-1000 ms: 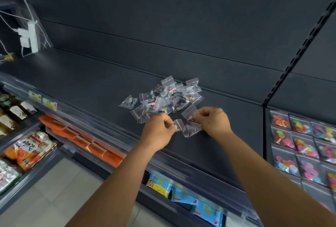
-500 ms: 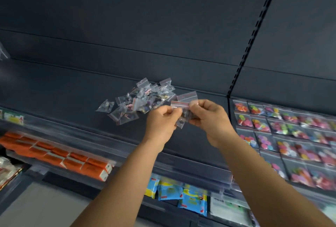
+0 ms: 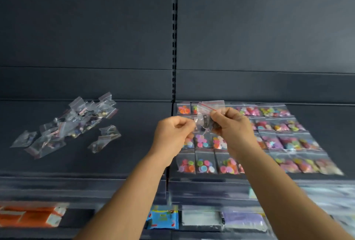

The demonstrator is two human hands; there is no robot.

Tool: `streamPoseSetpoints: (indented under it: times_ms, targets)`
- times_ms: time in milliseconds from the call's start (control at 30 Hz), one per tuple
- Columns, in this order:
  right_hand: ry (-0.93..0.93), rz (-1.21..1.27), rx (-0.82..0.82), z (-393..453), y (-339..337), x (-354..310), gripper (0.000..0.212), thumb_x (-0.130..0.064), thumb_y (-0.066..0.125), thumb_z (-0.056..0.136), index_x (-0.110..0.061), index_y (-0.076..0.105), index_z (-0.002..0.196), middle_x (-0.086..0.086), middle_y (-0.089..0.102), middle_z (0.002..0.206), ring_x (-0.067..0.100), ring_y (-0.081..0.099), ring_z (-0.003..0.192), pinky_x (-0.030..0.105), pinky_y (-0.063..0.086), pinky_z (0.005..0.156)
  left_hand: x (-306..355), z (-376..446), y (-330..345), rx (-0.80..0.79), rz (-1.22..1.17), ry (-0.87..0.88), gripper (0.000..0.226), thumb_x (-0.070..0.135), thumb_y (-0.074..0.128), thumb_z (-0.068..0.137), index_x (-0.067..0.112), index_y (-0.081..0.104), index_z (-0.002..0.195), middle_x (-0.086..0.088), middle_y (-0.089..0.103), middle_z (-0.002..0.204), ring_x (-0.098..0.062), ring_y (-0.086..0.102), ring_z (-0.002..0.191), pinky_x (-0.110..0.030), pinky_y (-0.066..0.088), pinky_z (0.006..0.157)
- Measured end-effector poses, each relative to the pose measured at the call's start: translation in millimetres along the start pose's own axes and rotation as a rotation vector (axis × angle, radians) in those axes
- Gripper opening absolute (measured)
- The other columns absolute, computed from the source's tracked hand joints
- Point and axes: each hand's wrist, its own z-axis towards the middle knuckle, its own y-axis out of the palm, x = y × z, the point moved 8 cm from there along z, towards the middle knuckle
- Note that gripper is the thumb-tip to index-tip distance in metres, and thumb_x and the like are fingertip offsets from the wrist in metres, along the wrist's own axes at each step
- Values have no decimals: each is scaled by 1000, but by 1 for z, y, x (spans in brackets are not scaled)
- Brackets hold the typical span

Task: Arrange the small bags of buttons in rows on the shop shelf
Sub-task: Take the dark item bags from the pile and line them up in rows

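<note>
Dark shop shelf (image 3: 134,140) stood below a slotted back panel, loose bag pile (image 3: 76,120) at 9 o'clock, rows of coloured button bags (image 3: 284,140) at 3 o'clock, left hand (image 3: 171,136) and right hand (image 3: 232,130) pinched a clear bag (image 3: 208,112) at centre, fingers curled.

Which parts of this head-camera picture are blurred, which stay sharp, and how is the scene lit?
Head view: the lower shelf edge and the orange packets below it are smeared sideways by motion blur; the left hand, right hand and the clear bag they pinch stay fairly sharp; the loose pile of bags shows soft glints; lighting is dim and even, with no hard shadows.
</note>
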Motion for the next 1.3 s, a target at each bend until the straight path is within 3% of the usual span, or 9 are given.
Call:
streamPoseSetpoints:
  times_ms: [233,367,467,700,833,933,1100,1233,1300]
  targets:
    - [-26,5,12,38,-132,-13,28,-15,65,85,-20,59,58,-4,57,55,8,53,53,22,49,55,25,16,143,23,-51,5,15,19,62,87,19,68,74,4,70,63,-9,66,59,-22,54,56]
    - [12,49,90,60,-206,-18,27,-15,66,83,-18,55,59,2,56,61,15,52,59,26,48,56,33,22,207,33,-93,-12,15,14,55,90,15,65,79,6,69,66,-5,65,59,-20,54,57]
    - [16,42,84,71,-242,-23,23,-16,67,83,-17,57,61,5,57,66,19,52,64,31,49,63,45,26,247,-5,-128,13,8,22,62,88,14,65,87,4,71,75,-9,67,64,-21,56,60]
    - [-10,42,77,77,-277,-31,23,-12,65,84,-15,56,64,9,58,69,19,55,63,32,50,62,53,39,306,-69,-16,50,17,19,61,88,22,67,73,5,70,64,-9,66,61,-25,57,61]
    - [10,98,152,77,-303,-32,22,-13,65,85,-15,58,64,1,63,64,12,59,63,27,54,62,50,45,325,-131,-123,10,13,18,57,91,17,66,82,4,72,72,-11,69,68,-27,56,66]
    - [40,175,205,79,-316,-31,22,-14,65,86,-16,59,65,5,65,71,14,61,67,23,53,60,54,46,338,-170,-239,-24,10,18,54,93,13,62,89,4,72,74,-11,70,71,-30,57,72]
    - [36,184,252,83,-321,-32,21,-14,65,86,-15,58,66,7,64,74,15,59,69,23,53,59,58,52,350,-242,-184,-30,12,19,48,95,11,56,94,-5,70,92,-15,69,81,-35,58,78]
    - [13,115,276,86,-330,-35,18,-15,67,83,-14,60,67,6,64,71,14,59,66,24,52,59,72,58,357,-289,-57,106,24,39,63,84,21,59,99,5,69,92,-10,67,82,-27,56,72]
    - [9,107,267,88,-335,-35,18,-15,68,83,-14,61,66,6,65,71,16,60,67,28,52,63,78,60,361,-270,19,175,16,36,66,82,23,65,90,8,70,81,-5,65,74,-21,54,65]
